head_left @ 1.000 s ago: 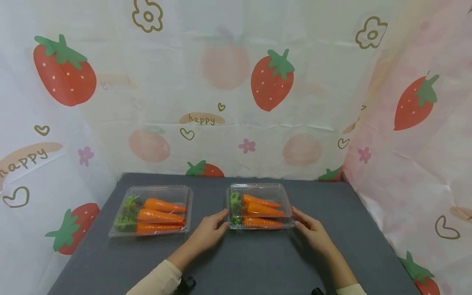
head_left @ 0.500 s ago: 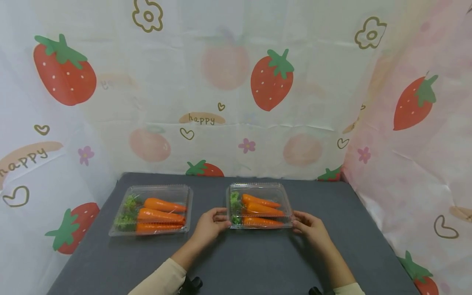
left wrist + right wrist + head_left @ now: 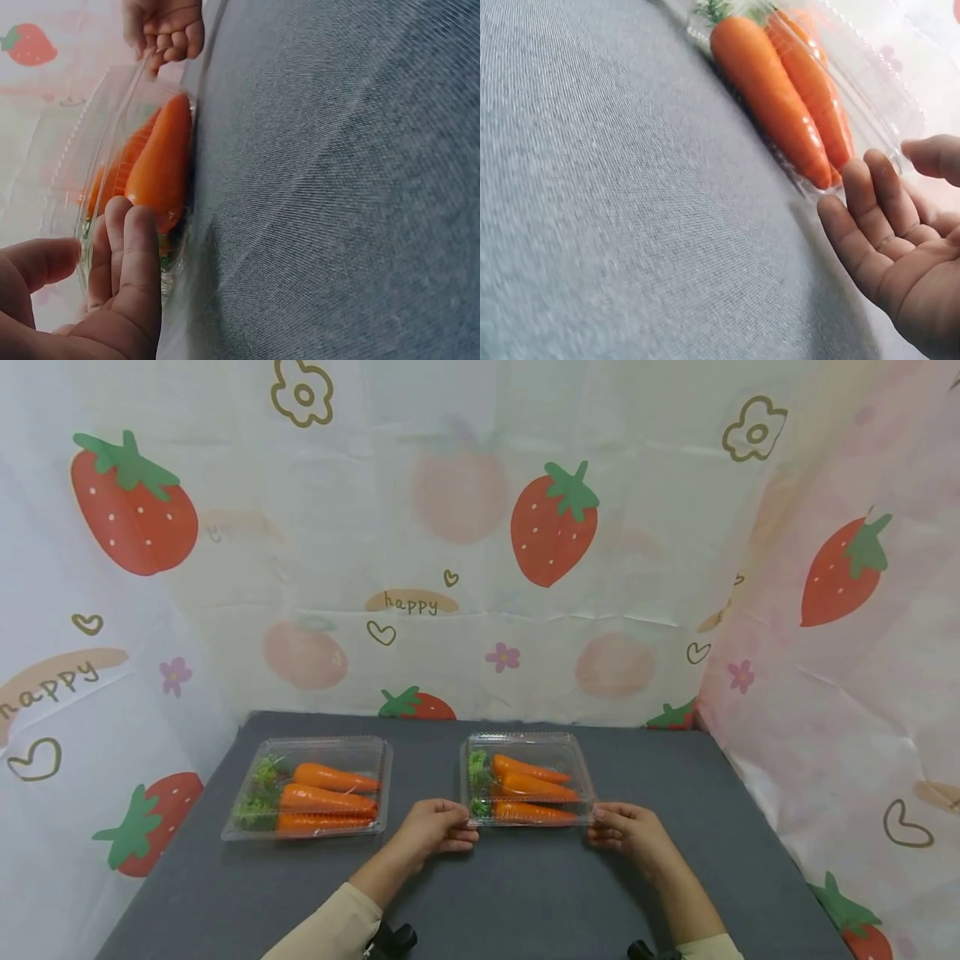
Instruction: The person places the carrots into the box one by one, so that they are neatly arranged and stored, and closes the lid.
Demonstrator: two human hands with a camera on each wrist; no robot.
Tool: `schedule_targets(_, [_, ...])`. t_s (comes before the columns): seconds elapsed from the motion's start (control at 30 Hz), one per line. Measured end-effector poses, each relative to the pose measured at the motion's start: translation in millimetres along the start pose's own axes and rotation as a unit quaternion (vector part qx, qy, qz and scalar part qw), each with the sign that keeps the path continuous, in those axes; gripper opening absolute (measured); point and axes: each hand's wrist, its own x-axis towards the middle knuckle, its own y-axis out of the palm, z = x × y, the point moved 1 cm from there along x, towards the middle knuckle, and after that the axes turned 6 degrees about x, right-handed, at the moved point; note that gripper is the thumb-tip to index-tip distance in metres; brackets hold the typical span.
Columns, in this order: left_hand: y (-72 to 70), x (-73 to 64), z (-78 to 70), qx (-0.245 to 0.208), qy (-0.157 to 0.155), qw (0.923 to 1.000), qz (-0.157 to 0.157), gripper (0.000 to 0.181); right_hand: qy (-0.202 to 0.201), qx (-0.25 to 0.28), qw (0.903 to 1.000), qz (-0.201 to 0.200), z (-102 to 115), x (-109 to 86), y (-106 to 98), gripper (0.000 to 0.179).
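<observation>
A clear plastic clamshell box with three orange carrots and green leafy tops at its left end lies on the dark grey table. My left hand pinches the rim at its front left corner, thumb on the upper side and fingers below. At the front right corner my right hand pinches the rim in the same way. The left wrist view shows the left fingers in front of the box wall, close to the nearest carrot. In the right wrist view the right fingers lie by the carrot tips.
To the left, a second clear box, also with carrots and green tops, lies on the table. A white curtain printed with strawberries stands behind the table and along both sides.
Both hands have slid from the box's sides to its front corners, fingers tucking under the rim and thumbs coming on top. Neither box has visibly moved.
</observation>
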Motion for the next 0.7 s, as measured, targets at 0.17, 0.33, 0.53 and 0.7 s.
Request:
schedule_targets(0.17, [-0.7,2.0,0.5,-0.011,-0.006,0.9999,-0.003,0.028,0.009,0.025,0.9996,-0.007,-3.3,2.0,0.8,0.032])
schedule_targets(0.33, [-0.4,3.9,1.0,-0.013,0.004,0.9999,-0.009,0.028,0.008,0.035,0.9989,-0.03,-4.6,5.1,4.8,0.016])
schedule_targets(0.53, [1.5,6.5,3.4,-0.025,0.017,0.9994,-0.02,0.025,0.007,0.044,0.998,-0.046,-4.4,5.9,10.0,0.012])
schedule_targets(0.7, [2.8,8.2,5.4,-0.028,0.022,0.9989,-0.03,0.022,0.005,0.044,0.9973,-0.059,-6.7,7.4,13.3,0.012])
